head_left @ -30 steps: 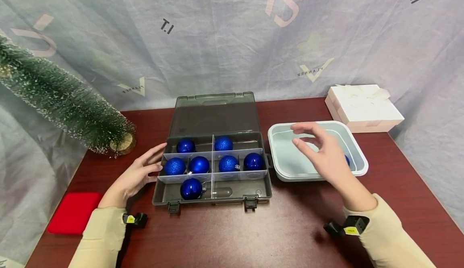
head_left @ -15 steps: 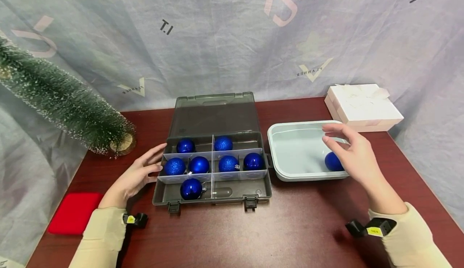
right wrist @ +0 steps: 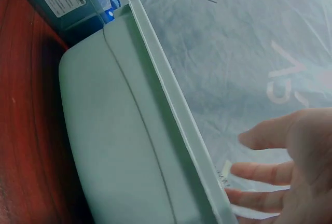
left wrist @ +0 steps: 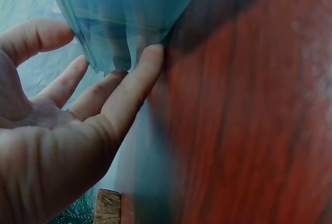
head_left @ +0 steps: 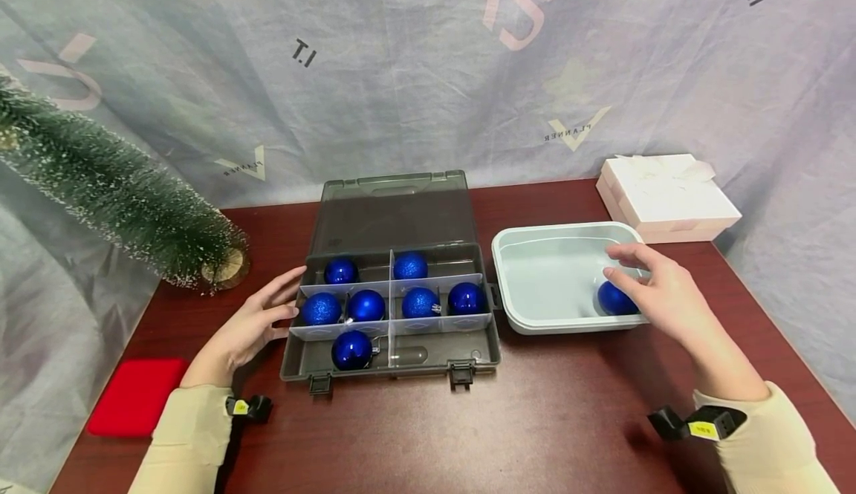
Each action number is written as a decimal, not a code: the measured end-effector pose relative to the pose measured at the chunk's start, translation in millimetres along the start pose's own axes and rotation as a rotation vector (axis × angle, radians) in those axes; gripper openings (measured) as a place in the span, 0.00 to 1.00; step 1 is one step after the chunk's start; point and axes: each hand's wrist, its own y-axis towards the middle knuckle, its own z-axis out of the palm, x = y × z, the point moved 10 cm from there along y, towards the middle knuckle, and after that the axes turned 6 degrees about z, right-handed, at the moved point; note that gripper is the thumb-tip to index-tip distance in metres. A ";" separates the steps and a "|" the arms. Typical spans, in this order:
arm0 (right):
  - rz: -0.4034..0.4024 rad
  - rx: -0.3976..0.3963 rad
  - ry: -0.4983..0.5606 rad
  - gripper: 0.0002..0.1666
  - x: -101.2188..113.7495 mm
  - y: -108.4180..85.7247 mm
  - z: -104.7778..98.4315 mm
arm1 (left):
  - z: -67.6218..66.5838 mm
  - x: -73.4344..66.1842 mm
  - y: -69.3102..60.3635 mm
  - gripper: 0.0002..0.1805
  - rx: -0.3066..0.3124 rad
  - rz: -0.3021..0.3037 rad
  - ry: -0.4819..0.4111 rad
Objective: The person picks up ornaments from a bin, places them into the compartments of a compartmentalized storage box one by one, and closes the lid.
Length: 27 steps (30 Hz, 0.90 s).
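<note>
Single blue ball [head_left: 610,301] in the pale grey-green tub [head_left: 548,278], lying toward the near right corner. Surface: deep blue with a soft satin sheen; right part masked by the person's right hand [head_left: 658,286]. That hand is over the tub's right side, thumb and fingers apart and lightly bent, fingertips just beside the ball; contact with the ball cannot be determined.

Left hand [head_left: 249,322]: fingers spread, tips against the left wall of the smoky translucent case [head_left: 444,351]. Lid [head_left: 394,215] folded back; two latches [head_left: 461,374] at the front edge. Translucent dividers [head_left: 444,324] split the interior into rows, with a central partition.

Case contents, seven blue balls, by finish:
- Glitter: back row right [head_left: 411,265]; middle row, far left [head_left: 321,308]; middle row, just right of the partition [head_left: 420,302], silver cap showing.
- Mirror gloss, darker: back row left [head_left: 341,271]; middle row, far right [head_left: 466,299]; front row left [head_left: 351,350], silver cap turned right.
- Satin: middle row, just left of the partition [head_left: 366,305].

Case and tub sit side by side on the red-brown tabletop [head_left: 401,434].
</note>
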 end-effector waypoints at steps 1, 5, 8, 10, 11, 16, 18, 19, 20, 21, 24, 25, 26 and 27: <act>0.002 0.021 -0.025 0.27 -0.6 0.7 2.0 | 0.0 -0.3 0.0 0.38 -0.001 0.000 0.001; 0.004 0.108 -0.107 0.29 -1.2 4.7 11.5 | -0.1 -1.2 -0.2 0.38 -0.001 0.000 0.003; 0.013 0.156 -0.134 0.30 -1.1 6.9 17.4 | 0.2 -1.6 -0.5 0.38 0.002 0.003 0.004; 0.018 0.173 -0.148 0.30 -1.2 8.3 19.3 | 0.6 -1.8 -0.7 0.38 0.004 0.004 0.002; 0.022 0.177 -0.153 0.31 -1.4 9.0 19.8 | 0.7 -1.8 -0.8 0.38 0.004 0.004 0.001; 0.004 0.207 -0.141 0.31 0.2 12.8 24.2 | 0.4 -2.6 -1.1 0.38 0.000 0.004 0.001; -0.014 0.227 -0.127 0.30 1.7 13.8 27.6 | 0.4 -3.1 -1.1 0.38 -0.003 0.003 0.003; -0.022 0.236 -0.123 0.30 2.3 14.2 29.1 | 0.4 -3.3 -1.0 0.38 -0.003 0.003 0.002; -0.033 0.245 -0.121 0.30 3.1 14.6 30.7 | 0.5 -3.4 -0.9 0.38 -0.004 0.003 -0.001; -0.043 0.255 -0.115 0.30 4.1 15.0 32.3 | 0.5 -3.3 -0.8 0.38 -0.005 0.002 -0.003; -0.067 0.276 -0.112 0.29 6.4 16.1 36.9 | 1.0 -2.5 -0.3 0.39 -0.004 0.000 -0.017; -0.075 0.281 -0.112 0.29 7.0 16.3 38.3 | 1.0 -2.0 -0.1 0.39 -0.004 -0.001 -0.020; -0.082 0.288 -0.112 0.28 7.6 16.5 39.7 | 0.9 -1.4 0.1 0.39 -0.004 -0.003 -0.023; -0.084 0.293 -0.114 0.28 7.9 16.5 41.1 | 0.9 -0.8 0.2 0.39 -0.004 -0.005 -0.023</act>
